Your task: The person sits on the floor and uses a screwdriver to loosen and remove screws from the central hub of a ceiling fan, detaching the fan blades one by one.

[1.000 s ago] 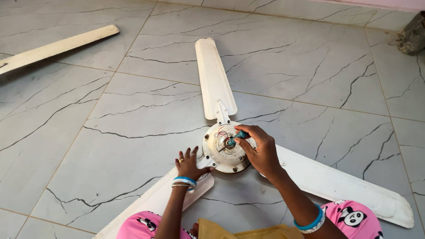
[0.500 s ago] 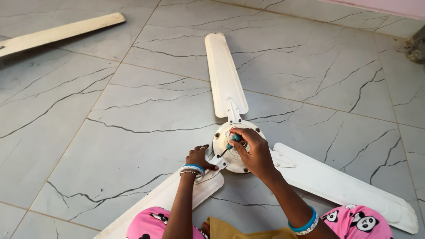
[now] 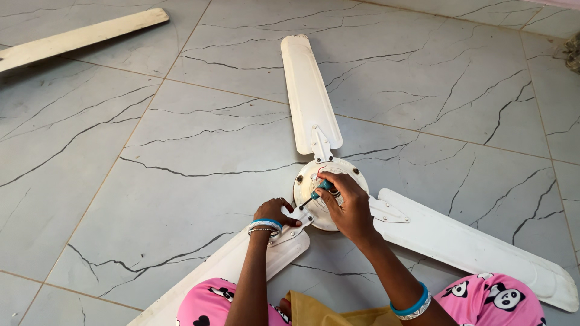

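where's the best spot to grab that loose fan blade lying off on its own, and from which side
Probably at its near rounded tip, coming from above. The loose blade lies flat on the tile floor, apart from the ceiling fan, so fingers would have to pinch across its narrow width or lift an edge. Its other end runs out of view, and both hands are busy at the fan.

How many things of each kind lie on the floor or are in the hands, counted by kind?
Fan blades fixed to the hub: 3 (far blade, right blade, near-left blade)
Loose fan blade: 1
Fan motor hub: 1
Screwdriver in the right hand: 1
The left hand rests on the near-left blade's bracket.
Total: 6
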